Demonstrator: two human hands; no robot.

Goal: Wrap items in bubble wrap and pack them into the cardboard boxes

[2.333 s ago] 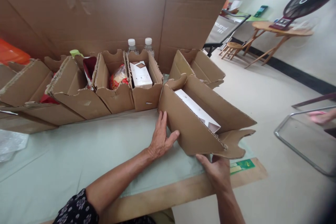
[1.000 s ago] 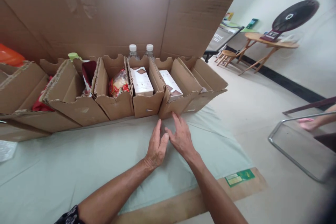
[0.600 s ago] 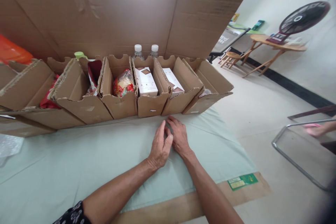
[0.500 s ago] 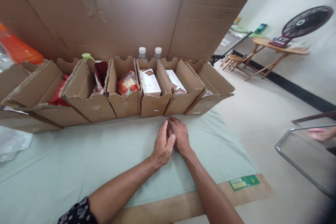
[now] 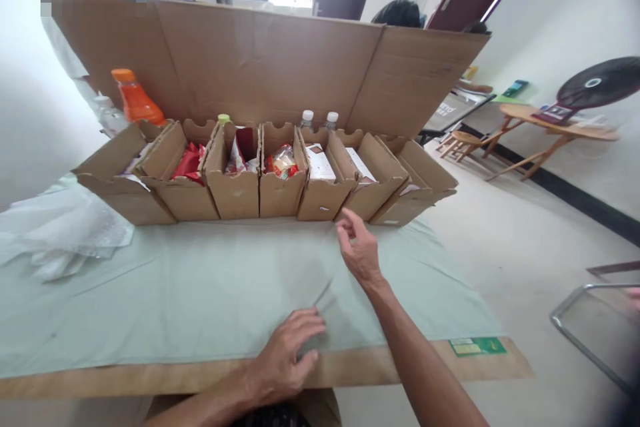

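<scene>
My left hand [image 5: 287, 353] is low over the front of the cloth, its thumb apart from its bent fingers. A thin dark stick-like thing [image 5: 323, 292] lies just beyond its fingertips; I cannot tell whether they touch. My right hand [image 5: 360, 250] is further forward, in front of the cardboard bins, with index finger stretched and thumb apart, other fingers curled, nothing visible in it. Nearest to it stand a cardboard bin with a white box [image 5: 320, 163] and one with another white box [image 5: 360, 165].
Other bins hold red packets [image 5: 190, 161] and a snack bag [image 5: 284, 161]. A tall cardboard panel [image 5: 270, 67] stands behind, with an orange bottle [image 5: 137, 99] at left. Crumpled plastic [image 5: 65, 233] lies on the cloth. A green card [image 5: 477, 345] is at the table's front edge.
My hands were together near the bins. The left hand has drawn back toward the table's front edge; the right stays near the bins. The view has tilted up and shifted left.
</scene>
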